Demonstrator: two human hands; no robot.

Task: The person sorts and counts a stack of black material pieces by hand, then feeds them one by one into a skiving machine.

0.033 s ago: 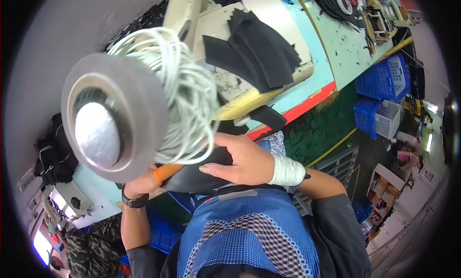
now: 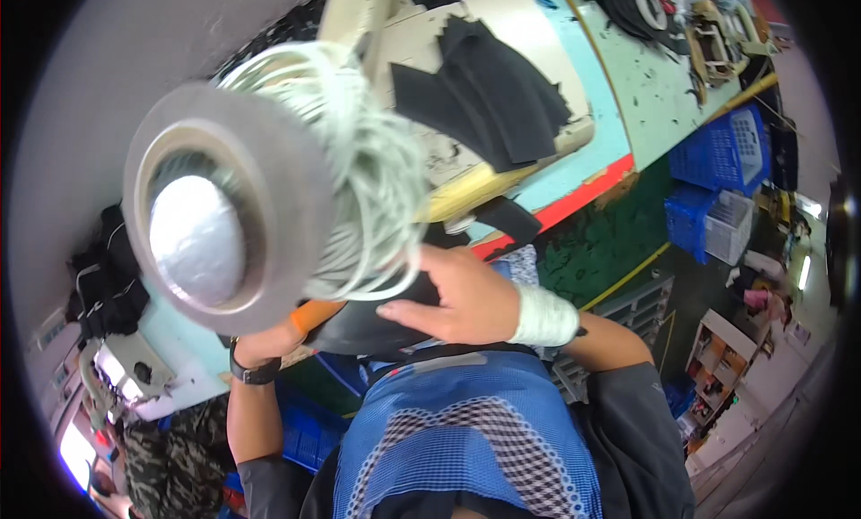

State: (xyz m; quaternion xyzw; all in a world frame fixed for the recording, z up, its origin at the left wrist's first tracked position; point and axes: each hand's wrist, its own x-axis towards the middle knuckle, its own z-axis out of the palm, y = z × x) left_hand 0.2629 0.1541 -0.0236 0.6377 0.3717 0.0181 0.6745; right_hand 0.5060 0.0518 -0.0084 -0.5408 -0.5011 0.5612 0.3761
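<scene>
A curved black piece of sheet material (image 2: 377, 331) lies between my hands, close against my apron. My right hand (image 2: 471, 299), its wrist wound with white wrapping, has the black piece between its thumb and stretched forefinger; its fingertips pass behind pale cord. My left hand (image 2: 269, 340) is at the other end of the black piece, with an orange cover or band (image 2: 314, 315) at its fingers, which are mostly hidden. Blocking the view above them are a blurred grey disc with a shiny dome (image 2: 197, 241) and a bundle of pale green-white cord (image 2: 359, 178).
Flat black strips (image 2: 502, 97) are piled on a cream machine bed (image 2: 574, 61) with a yellow edge. One more black strip (image 2: 509, 217) hangs by the red table edge (image 2: 592, 189). Blue crates (image 2: 717, 151) stand at the right. A person in camouflage clothing (image 2: 170, 461) is at lower left.
The whole view has shifted slightly, so the bench and hands appear a little farther right. Both hands keep nearly the same pose around the black piece.
</scene>
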